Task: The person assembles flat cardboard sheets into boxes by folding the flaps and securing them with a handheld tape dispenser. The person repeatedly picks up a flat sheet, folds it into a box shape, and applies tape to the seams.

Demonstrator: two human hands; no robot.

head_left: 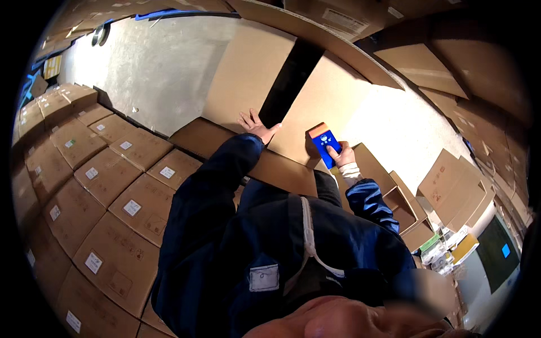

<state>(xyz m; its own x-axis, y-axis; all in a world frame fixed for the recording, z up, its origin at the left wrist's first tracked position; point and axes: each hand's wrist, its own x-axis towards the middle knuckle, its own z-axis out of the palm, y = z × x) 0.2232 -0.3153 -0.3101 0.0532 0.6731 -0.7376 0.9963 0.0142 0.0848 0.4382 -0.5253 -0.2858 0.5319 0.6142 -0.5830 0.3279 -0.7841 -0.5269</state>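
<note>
A large cardboard box (236, 73) stands before me. Two of its broad flaps are folded inward, with a dark gap between them. My left hand (259, 127) lies with fingers spread at the near end of the left flap, beside the gap. My right hand (344, 156) is closed round a small blue, box-shaped thing (325, 142) with an orange end and white print. It is over the right flap (315, 101), near its close edge. A near flap (282, 172) sticks out toward my body, and a long far flap (321, 34) stands raised.
Stacked sealed cartons (121, 208) with white labels fill the left side. Open cardboard boxes (389, 197) stand at the right, by a folded carton (453, 188). Small packages (439, 248) lie near a dark green mat (499, 256). More cartons (479, 79) are piled at the far right.
</note>
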